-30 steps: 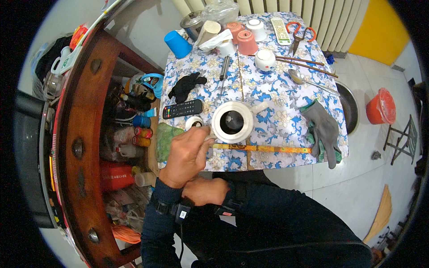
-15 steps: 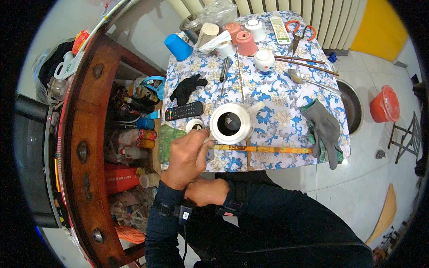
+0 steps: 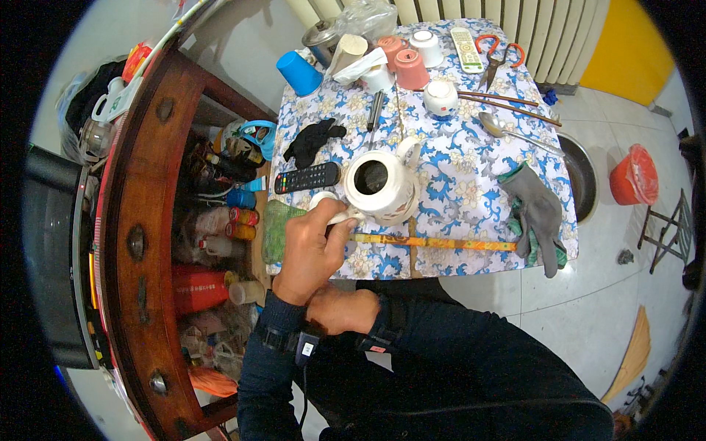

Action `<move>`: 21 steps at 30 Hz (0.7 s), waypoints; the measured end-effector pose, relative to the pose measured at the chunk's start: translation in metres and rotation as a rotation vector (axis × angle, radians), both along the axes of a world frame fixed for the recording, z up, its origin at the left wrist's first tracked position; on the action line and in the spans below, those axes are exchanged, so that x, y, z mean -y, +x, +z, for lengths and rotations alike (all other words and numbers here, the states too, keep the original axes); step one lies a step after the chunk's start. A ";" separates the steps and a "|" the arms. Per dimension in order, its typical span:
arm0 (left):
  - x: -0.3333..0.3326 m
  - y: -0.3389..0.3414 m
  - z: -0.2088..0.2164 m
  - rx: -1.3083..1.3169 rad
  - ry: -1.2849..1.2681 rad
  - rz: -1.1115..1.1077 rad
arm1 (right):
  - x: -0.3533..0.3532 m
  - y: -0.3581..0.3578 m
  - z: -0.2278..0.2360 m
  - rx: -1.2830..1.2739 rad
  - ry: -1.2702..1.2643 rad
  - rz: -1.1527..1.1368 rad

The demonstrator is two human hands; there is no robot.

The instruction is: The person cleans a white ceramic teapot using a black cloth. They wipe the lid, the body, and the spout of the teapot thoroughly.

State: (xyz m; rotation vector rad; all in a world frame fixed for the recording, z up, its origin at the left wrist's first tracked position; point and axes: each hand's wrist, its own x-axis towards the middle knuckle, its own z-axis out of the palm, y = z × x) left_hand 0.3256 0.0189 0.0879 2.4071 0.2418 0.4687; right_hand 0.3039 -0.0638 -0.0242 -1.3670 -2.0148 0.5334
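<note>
My left hand (image 3: 312, 250) is closed, thumb and fingers pinching a white projecting part of a white ceramic teapot (image 3: 393, 200). I cannot tell whether that part is the spout or the handle. The pot has no lid on, its dark inside shows, and it leans a little. Another projecting part rises on its far side. A small white round piece (image 3: 322, 197) shows just behind my left fingers, partly hidden. My right hand (image 3: 344, 312) is tucked against my left wrist, its fingers hidden. A black remote control (image 3: 307, 177) lies left of the pot.
Upturned cups, including a blue cup (image 3: 299, 73) and a pink cup (image 3: 410, 70), stand at the back. Scissors (image 3: 493, 65), chopsticks (image 3: 507, 101), a spoon (image 3: 518, 138) and a grey glove (image 3: 540, 213) lie right. A yellow strip (image 3: 456, 243) crosses the near side.
The teapot has turned anticlockwise and tilted, its far projecting part swinging from the right toward the back. My left hand has moved slightly with it. My right hand stays at the wrist.
</note>
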 end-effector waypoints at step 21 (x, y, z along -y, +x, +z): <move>0.045 0.006 0.011 -0.075 -0.058 -0.162 | 0.022 -0.001 -0.037 -0.605 0.071 0.005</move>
